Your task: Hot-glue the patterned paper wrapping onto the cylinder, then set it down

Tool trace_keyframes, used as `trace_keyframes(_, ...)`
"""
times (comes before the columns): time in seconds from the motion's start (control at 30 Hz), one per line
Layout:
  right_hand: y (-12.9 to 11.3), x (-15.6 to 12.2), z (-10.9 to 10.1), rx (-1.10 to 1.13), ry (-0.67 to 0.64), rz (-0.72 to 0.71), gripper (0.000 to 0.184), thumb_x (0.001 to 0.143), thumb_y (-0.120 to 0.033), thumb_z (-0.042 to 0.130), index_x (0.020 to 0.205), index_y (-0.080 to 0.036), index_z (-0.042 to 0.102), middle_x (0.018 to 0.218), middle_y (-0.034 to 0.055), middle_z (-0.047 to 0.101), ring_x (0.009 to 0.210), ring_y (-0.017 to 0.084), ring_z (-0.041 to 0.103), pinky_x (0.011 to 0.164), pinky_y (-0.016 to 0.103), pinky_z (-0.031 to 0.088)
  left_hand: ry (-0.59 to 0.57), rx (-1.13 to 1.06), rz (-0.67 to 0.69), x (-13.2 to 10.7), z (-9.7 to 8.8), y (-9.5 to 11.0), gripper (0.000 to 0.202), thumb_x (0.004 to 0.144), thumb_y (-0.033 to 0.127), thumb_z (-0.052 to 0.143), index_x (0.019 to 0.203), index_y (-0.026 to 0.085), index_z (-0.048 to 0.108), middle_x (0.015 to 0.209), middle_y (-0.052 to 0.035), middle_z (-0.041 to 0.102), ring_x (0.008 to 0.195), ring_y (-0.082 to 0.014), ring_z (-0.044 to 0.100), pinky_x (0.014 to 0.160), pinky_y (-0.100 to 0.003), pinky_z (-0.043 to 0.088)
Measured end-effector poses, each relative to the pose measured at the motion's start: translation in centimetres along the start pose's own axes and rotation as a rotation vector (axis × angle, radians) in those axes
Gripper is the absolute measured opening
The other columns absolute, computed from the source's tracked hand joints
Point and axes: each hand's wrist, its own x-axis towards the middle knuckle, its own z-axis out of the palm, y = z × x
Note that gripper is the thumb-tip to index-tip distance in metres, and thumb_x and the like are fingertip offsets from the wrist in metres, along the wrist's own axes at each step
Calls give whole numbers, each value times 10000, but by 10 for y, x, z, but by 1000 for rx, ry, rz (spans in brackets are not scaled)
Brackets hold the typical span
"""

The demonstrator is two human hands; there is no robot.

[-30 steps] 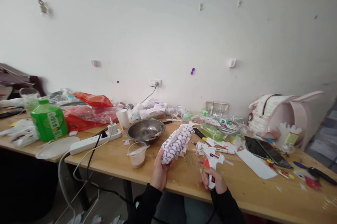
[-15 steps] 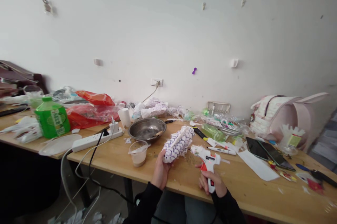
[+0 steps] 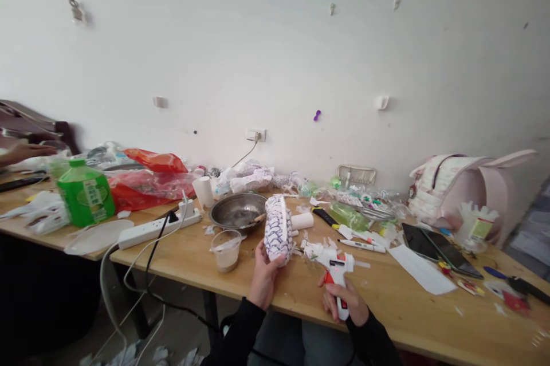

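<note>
Clasping the roll point(image 3: 277, 229) by its near end, the left hand point(image 3: 263, 279) is pointing its length forward; the right hand point(image 3: 346, 299), wrapped around the glue gun point(image 3: 336, 263), is aiming leftward.

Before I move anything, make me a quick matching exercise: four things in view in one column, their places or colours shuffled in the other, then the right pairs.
Things:
1. Glue gun
2. Patterned bundle
3. Bowl
4. Bottle

Places or colours:
A. Green, beside the red bag
B. In the right hand
C. Grey metal, just beyond the plastic cup
D. In the left hand

Pairs: 1-B, 2-D, 3-C, 4-A
</note>
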Motion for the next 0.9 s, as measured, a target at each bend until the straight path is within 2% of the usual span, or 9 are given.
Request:
trace_keyframes(0.2, 2, -2, 1, -71, 34, 3, 262, 667, -377, 565, 781, -142, 543, 301, -51, 493, 261, 90, 362, 425, 259, 300, -10, 181, 132, 2, -1, -5, 720, 560, 165, 729, 1163, 231, 341, 1295, -115, 410, 1164, -240, 426, 975, -334, 308)
trace_keyframes(0.37, 0, -4, 3, -164, 96, 4, 264, 668, -369, 534, 804, -142, 528, 307, -56, 483, 278, 103, 373, 426, 272, 305, -21, 286, 200, 5, -4, -8, 734, 538, 115, 715, 1166, 238, 355, 1358, -113, 307, 1229, -243, 340, 1021, -317, 232)
trace_keyframes(0.57, -1, -2, 7, -248, 131, 33, 253, 675, -381, 511, 795, -158, 498, 299, -78, 463, 253, 86, 353, 381, 237, 263, 0, 247, 196, 3, -2, -7, 706, 493, 38, 686, 1111, 266, 432, 1319, -60, 362, 1241, -225, 318, 1028, -272, 212)
trace_keyframes(0.9, 3, 1, 5, -278, 133, 67, 256, 689, -419, 517, 771, -178, 490, 288, -88, 454, 234, 74, 332, 334, 202, 237, -77, 297, 241, 5, -4, -10, 707, 530, 24, 655, 1155, 234, 401, 1321, -100, 362, 1241, -242, 321, 1038, -330, 198)
